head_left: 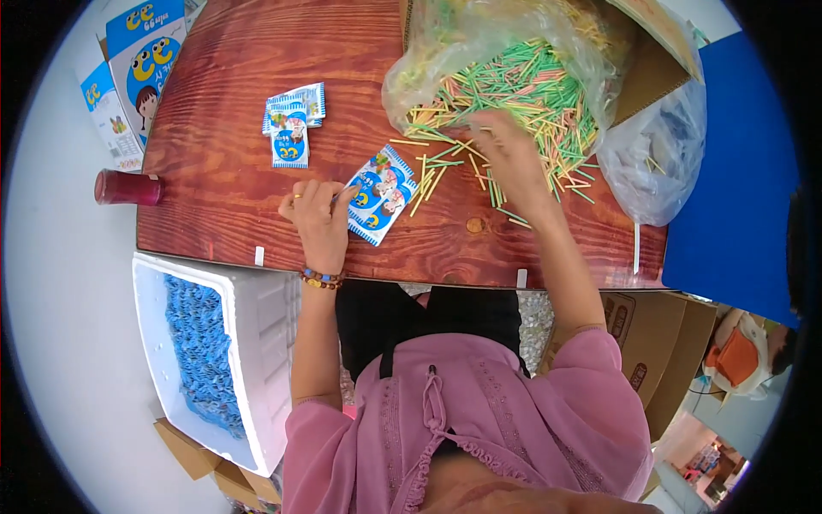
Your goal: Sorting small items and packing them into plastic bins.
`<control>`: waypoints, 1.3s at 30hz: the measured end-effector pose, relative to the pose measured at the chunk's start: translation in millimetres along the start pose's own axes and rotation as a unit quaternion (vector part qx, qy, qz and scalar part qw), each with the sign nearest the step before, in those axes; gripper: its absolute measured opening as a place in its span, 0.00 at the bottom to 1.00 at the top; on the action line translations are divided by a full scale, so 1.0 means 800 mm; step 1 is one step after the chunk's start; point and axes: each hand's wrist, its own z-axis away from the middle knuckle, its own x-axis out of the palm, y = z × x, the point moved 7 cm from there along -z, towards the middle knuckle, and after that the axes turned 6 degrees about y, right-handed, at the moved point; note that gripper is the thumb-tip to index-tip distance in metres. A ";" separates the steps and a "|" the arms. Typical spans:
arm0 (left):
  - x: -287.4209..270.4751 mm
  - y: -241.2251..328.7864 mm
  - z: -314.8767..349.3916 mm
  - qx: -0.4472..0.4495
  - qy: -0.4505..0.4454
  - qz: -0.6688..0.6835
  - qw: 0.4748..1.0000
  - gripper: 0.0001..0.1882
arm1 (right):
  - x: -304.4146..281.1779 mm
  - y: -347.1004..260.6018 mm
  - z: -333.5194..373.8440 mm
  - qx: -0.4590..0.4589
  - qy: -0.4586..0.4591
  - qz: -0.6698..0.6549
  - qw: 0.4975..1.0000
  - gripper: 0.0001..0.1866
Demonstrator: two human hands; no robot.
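With thumb and bent fingers, my left hand (318, 221) grips the left edge of a blue-and-white printed packet (383, 195) lying on the table. My right hand (511, 161) is at the near edge of a heap of thin green, yellow and pink sticks (522, 90). Its fingers are bent in, and whatever lies between them is hidden. The heap spills from a clear plastic bag (417, 60), and loose sticks (435, 171) lie between the packet and my right hand. Farther left, several similar small packets (290, 147) overlap in a pile.
The red-brown wooden table (223, 206) carries a dark red jar (128, 187) at its left edge. Printed boxes (145, 73) stand far left. A cardboard box (655, 73) holds the bag. Below left, a white foam box (257, 334) contains many blue packets (201, 351).
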 end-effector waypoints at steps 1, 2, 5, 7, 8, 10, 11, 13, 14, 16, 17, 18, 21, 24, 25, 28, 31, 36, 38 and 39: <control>-0.004 0.015 -0.005 0.042 -0.010 0.003 0.999 0.07 | 0.020 -0.014 0.003 0.017 -0.006 -0.095 0.995 0.12; -0.007 0.027 -0.010 0.082 -0.019 0.004 0.996 0.07 | 0.039 -0.023 0.005 0.032 -0.013 -0.191 0.981 0.11; -0.015 0.054 -0.023 0.052 -0.040 0.110 0.992 0.04 | 0.085 -0.020 0.007 0.111 -0.143 -0.277 0.944 0.08; -0.003 0.049 -0.022 -0.114 -0.029 0.303 0.946 0.02 | 0.090 -0.023 0.008 0.127 -0.143 -0.288 0.938 0.06; 0.010 0.036 -0.012 -0.274 -0.014 0.480 0.833 0.02 | 0.090 -0.023 0.012 0.140 -0.120 -0.328 0.927 0.05; 0.023 0.023 0.000 -0.290 -0.026 0.498 0.817 0.02 | 0.091 -0.015 0.016 0.147 -0.107 -0.340 0.923 0.05; 0.031 0.023 0.005 -0.308 -0.041 0.518 0.797 0.04 | 0.093 -0.017 0.019 0.149 -0.108 -0.340 0.922 0.05; 0.037 0.022 0.012 -0.324 -0.027 0.532 0.782 0.04 | 0.094 -0.022 0.027 0.173 -0.091 -0.426 0.883 0.06; 0.039 0.023 0.013 -0.336 -0.014 0.546 0.767 0.04 | 0.094 -0.024 0.029 0.174 -0.091 -0.426 0.883 0.06; 0.038 0.030 0.016 -0.342 0.005 0.553 0.760 0.05 | 0.093 -0.025 0.032 0.183 -0.090 -0.431 0.879 0.06; 0.038 0.031 0.017 -0.347 0.023 0.561 0.752 0.05 | 0.094 -0.024 0.033 0.183 -0.089 -0.431 0.879 0.06; 0.039 0.031 0.019 -0.346 0.022 0.561 0.752 0.05 | 0.095 -0.023 0.034 0.181 -0.076 -0.454 0.869 0.06; 0.040 0.030 0.024 -0.346 0.040 0.562 0.751 0.05 | 0.100 -0.015 0.040 0.176 -0.072 -0.447 0.874 0.06; 0.040 0.032 0.027 -0.363 0.056 0.575 0.731 0.06 | 0.094 -0.011 0.041 0.170 -0.086 -0.400 0.896 0.06; 0.041 0.030 0.028 -0.370 0.053 0.569 0.732 0.07 | 0.090 -0.010 0.041 0.168 -0.091 -0.384 0.903 0.06; 0.041 0.027 0.030 -0.384 0.057 0.581 0.715 0.08 | 0.059 -0.014 0.034 0.129 0.005 -0.483 0.866 0.07; 0.048 0.033 0.028 -0.399 0.048 0.611 0.682 0.09 | 0.039 -0.026 0.030 0.002 -0.003 -0.386 0.922 0.11; 0.060 0.040 0.034 -0.409 0.016 0.628 0.661 0.10 | 0.044 -0.060 0.039 -0.129 -0.036 -0.231 0.964 0.16; 0.061 0.036 0.038 -0.412 0.005 0.612 0.675 0.10 | 0.047 -0.049 0.037 -0.116 -0.057 -0.259 0.957 0.15; 0.060 0.036 0.040 -0.414 0.002 0.591 0.692 0.11 | 0.049 -0.046 0.036 -0.105 -0.082 -0.294 0.946 0.14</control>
